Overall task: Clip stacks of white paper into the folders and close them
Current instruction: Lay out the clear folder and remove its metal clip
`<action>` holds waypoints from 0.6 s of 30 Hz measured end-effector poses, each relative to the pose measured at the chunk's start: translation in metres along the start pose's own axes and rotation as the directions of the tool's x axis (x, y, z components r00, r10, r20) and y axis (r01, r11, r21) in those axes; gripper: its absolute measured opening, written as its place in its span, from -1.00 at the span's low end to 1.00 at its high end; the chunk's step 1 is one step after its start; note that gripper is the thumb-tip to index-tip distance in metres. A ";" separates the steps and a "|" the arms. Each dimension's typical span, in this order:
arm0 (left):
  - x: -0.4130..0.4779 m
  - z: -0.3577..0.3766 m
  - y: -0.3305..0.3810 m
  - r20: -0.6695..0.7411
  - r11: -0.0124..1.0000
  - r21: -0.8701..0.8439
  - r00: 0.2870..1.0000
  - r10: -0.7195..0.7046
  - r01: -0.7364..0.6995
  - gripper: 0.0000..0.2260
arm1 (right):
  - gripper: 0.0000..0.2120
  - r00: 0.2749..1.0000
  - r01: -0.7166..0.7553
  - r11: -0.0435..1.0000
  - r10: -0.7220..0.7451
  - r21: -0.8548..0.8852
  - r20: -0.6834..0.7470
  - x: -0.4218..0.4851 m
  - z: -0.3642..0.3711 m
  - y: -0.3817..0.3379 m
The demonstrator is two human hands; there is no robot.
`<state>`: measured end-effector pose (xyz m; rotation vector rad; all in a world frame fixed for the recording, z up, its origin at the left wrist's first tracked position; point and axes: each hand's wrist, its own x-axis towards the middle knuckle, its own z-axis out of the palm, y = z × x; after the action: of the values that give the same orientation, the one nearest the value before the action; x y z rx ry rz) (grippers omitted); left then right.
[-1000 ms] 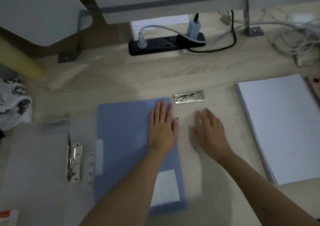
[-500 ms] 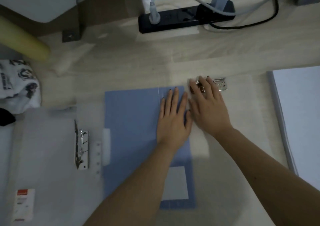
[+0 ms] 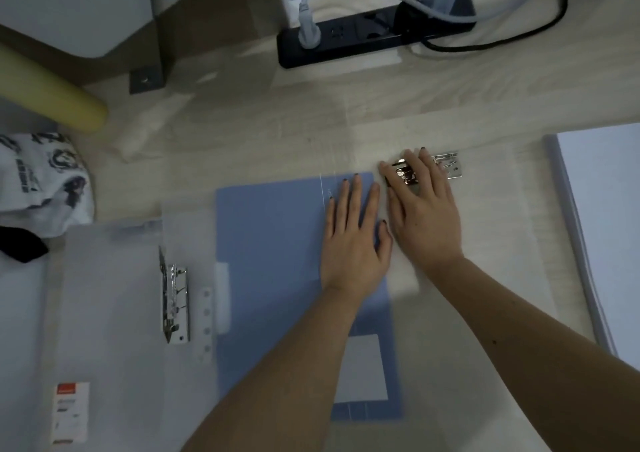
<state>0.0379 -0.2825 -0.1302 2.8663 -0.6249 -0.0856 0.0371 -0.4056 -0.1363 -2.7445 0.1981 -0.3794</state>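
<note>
Head view | left hand [image 3: 353,240]: flat on blue folder [image 3: 273,278], fingers straight, together | right hand [image 3: 426,216]: beside folder's top-right corner, straight fingers spread over metal clip [image 3: 450,169] | paper stack [image 3: 609,226]: farther right

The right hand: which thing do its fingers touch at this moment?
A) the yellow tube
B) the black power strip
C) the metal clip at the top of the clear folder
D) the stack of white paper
C: the right hand lays its fingers over the metal clip, while the stack of white paper lies apart to its right.
</note>
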 end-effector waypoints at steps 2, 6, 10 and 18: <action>0.000 0.000 0.000 0.003 1.000 -0.013 1.000 0.004 -0.003 -0.52 | -0.65 1.000 -0.027 1.000 0.027 0.015 -0.007 0.001 -0.003 -0.005; -0.001 0.002 -0.002 0.008 0.997 -0.080 1.000 -0.003 0.003 -0.53 | -0.77 0.986 -0.143 0.971 0.156 0.192 -0.053 0.018 -0.022 -0.008; -0.002 0.001 -0.001 0.000 0.994 -0.110 1.000 -0.007 0.007 -0.53 | -0.86 0.875 -0.406 0.755 0.483 0.515 -0.018 0.034 -0.041 0.007; -0.001 -0.001 -0.001 0.000 0.994 -0.112 1.000 -0.004 0.004 -0.53 | -0.71 0.742 -0.571 0.573 0.667 0.588 0.069 0.013 -0.098 0.050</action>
<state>0.0369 -0.2812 -0.1295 2.7598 -0.5944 -0.1171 0.0167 -0.4865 -0.0636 -1.8632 0.9130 -0.3742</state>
